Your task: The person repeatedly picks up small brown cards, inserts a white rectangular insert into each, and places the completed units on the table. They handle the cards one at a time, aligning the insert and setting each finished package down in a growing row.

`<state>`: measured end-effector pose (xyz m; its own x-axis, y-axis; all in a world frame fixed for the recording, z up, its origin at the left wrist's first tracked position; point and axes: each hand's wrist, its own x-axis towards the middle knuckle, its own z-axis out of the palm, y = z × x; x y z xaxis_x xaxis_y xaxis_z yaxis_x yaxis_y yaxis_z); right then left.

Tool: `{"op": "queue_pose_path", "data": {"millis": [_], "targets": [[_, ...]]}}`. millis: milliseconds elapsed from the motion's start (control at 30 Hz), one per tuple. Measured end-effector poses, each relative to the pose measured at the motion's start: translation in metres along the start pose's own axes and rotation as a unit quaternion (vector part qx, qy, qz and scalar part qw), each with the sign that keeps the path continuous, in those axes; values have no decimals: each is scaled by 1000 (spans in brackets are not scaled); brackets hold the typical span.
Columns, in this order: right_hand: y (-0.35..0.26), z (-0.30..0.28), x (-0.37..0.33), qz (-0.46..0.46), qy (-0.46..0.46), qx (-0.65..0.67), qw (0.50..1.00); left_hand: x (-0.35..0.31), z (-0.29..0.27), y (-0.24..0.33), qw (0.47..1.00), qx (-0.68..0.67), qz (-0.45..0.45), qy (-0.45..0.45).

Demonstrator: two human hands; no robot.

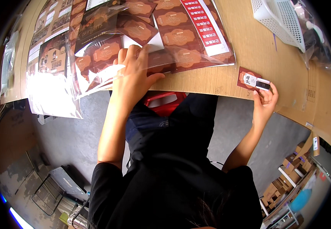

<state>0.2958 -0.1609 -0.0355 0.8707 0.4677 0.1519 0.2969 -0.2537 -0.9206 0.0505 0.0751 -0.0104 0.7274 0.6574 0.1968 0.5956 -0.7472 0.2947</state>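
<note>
Presently, the right hand (265, 105) is closed in a light pinch at the right part of the table (213, 83), near its front edge. Its thumb and forefinger have hold of a small black-and-white piece (263, 84), which lies over a brown-red card (243, 81). Whether the fingers grip also this card, I cannot tell. The left hand (130, 72) is open, with the fingers spread and bent a little and the thumb standing apart; it rests upon the clear plastic film (108, 72) at the front of the printed cards (179, 36). If some film is caught under its fingertips, the view does not show it.

As for how far the work has come, I can judge only from how the things lie. One card is separate from the others, at the right hand, and the small piece is not yet released. The remaining cards are many: several lie overlapping, and some are covered by film. Above them is a red-and-white label strip (204, 23). A white perforated basket (278, 23) stands farther to the right; its contents are hidden from me.
</note>
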Motion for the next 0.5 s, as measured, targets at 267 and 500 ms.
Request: {"op": "queue_pose_path", "data": {"millis": [267,500], "targets": [[0,0,-10,-22,94,-44,994,2,-1,0,996,-69,-45,-32],[-34,41,-51,-149,73,71,984,-20,-5,22,979,-189,-62,-47]]}}
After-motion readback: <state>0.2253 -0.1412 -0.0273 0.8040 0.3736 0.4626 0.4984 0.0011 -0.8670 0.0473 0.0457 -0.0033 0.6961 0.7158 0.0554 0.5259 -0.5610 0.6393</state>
